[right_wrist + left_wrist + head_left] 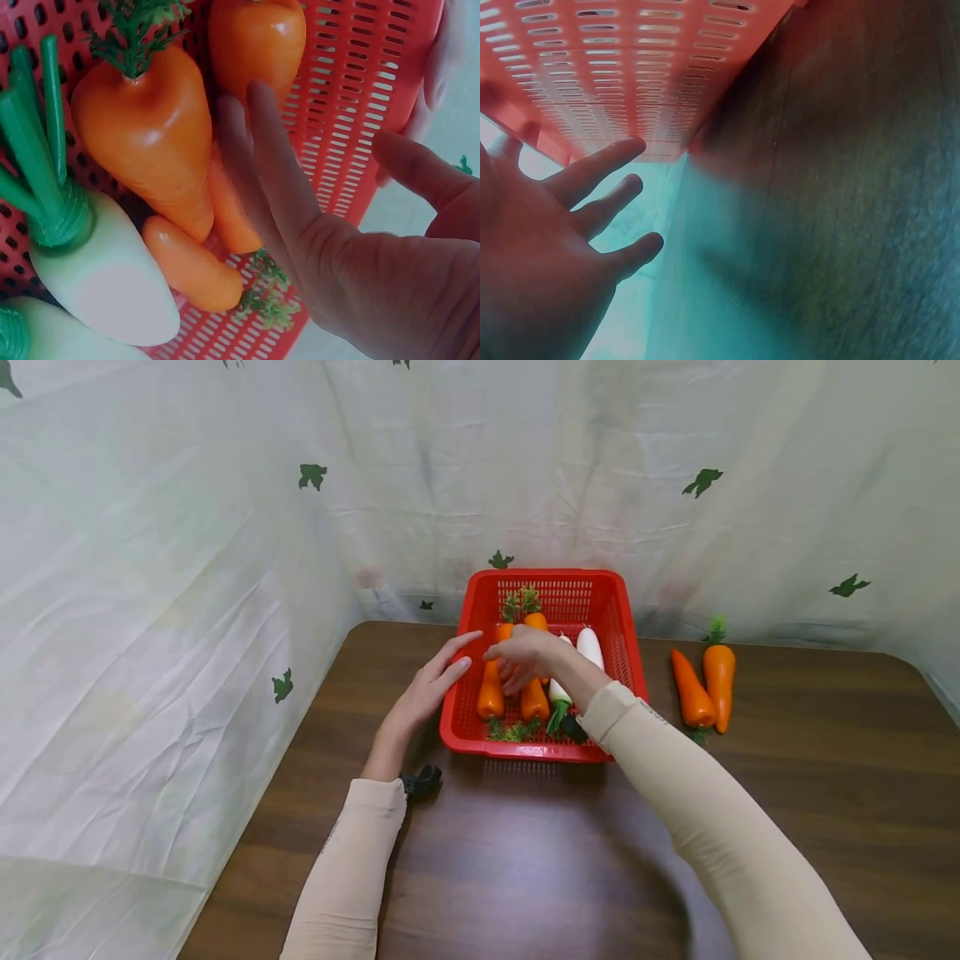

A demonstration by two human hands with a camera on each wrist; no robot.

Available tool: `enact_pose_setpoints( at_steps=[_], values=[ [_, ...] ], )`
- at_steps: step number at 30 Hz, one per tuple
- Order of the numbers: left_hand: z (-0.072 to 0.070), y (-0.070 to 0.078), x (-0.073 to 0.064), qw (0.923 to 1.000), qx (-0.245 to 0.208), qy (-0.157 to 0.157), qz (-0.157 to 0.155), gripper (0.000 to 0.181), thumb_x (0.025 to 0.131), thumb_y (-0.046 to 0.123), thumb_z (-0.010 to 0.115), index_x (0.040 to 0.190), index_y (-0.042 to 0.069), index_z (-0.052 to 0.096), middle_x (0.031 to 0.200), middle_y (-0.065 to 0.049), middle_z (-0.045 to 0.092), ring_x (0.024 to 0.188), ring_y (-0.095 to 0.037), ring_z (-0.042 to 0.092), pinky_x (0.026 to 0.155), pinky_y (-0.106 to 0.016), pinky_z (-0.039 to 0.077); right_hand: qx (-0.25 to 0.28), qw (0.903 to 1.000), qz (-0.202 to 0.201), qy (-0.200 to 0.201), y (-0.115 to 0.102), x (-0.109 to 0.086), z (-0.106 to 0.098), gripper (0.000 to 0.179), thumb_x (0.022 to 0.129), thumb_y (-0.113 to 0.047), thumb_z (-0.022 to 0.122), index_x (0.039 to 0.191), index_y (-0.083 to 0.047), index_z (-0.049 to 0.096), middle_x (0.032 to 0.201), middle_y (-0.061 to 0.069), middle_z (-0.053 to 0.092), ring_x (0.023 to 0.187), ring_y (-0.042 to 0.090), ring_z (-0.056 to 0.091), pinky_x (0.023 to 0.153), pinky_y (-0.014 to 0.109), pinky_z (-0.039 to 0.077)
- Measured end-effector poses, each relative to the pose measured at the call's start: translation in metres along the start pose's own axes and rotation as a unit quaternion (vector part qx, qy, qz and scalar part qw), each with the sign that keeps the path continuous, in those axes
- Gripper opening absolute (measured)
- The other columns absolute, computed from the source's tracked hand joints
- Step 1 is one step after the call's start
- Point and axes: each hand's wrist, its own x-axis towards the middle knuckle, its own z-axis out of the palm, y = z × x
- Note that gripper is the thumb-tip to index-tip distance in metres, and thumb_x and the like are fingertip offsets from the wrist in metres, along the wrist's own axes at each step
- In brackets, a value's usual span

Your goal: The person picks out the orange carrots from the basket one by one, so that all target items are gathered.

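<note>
A red perforated plastic basket (529, 750) holds several orange carrots (491, 695) with leafy green tops, and white radishes (590, 648) with green stalks. My right hand (531, 652) reaches in over the carrots, partly covering them. In the right wrist view its fingers (281, 161) lie fairly straight beside a carrot (257, 45), thumb spread away; whether they touch it I cannot tell. My left hand (423, 695) is at the basket's left side with fingers extended. From the left wrist, the hand (540, 247) appears spread beside the basket wall (630, 75), holding nothing.
Two more carrots (693, 695) (720, 681) lie on the brown wooden table (825, 760) to the right of the basket. A pale curtain (585, 468) with green leaf shapes hangs behind the table and along its left side.
</note>
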Motion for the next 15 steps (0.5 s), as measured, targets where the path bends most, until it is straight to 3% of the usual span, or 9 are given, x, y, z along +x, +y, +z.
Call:
enact_pose_setpoints(
  at_steps=[15],
  values=[
    [0.0019, 0.0003, 0.0002, 0.9998, 0.005, 0.01, 0.015, 0.051, 0.112, 0.033, 0.048, 0.162, 0.032, 0.037, 0.159, -0.007, 0.045, 0.123, -0.033, 0.066, 0.095, -0.047, 0.062, 0.049, 0.998, 0.034, -0.022, 0.0, 0.0067, 0.0003, 0.055, 0.107, -0.018, 0.062, 0.15, 0.002, 0.034, 0.145, 0.027, 0.047, 0.124, 0.039, 0.06, 0.111, 0.048, 0.053]
  ],
)
